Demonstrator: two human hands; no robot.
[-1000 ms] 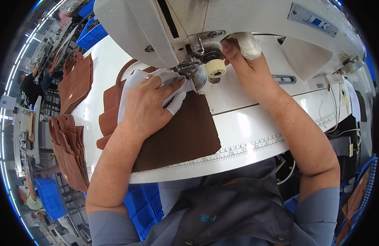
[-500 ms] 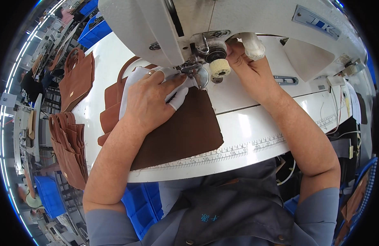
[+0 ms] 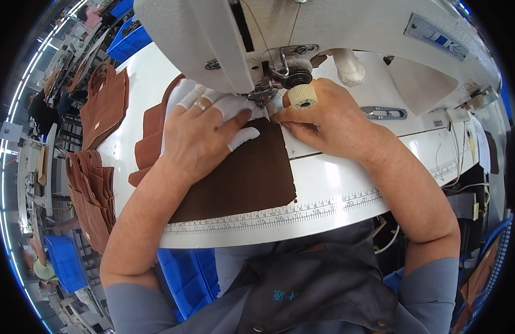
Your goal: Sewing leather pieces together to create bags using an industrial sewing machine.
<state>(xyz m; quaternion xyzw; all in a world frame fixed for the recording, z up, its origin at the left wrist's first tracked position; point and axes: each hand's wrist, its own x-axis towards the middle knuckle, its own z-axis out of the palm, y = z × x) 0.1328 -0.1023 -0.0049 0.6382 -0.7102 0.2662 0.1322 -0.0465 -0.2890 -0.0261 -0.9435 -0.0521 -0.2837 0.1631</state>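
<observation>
My left hand (image 3: 196,133), with white finger covers and a ring, lies with fingers spread over white cloth (image 3: 238,106) on dark brown leather (image 3: 246,172), under the sewing machine's needle area (image 3: 260,96). Reddish-brown bag pieces (image 3: 149,156) lie beneath at the left. My right hand (image 3: 318,119) is closed, thumb and index tip together at the piece's upper right corner, just below the ribbed cream knob (image 3: 302,97); what it holds is too small to make out. The machine head (image 3: 346,25) hides part of the work.
Brown tote bags (image 3: 101,111) and a stack (image 3: 90,195) lie at the left of the white table (image 3: 330,172) with a printed ruler edge. Blue bins (image 3: 68,267) stand below. A metal tool (image 3: 382,111) lies at the right. Other workers (image 3: 45,106) are at far left.
My right hand has come down and left from beside the machine's upper knobs to the workpiece corner. My left hand and the leather have shifted a little leftward.
</observation>
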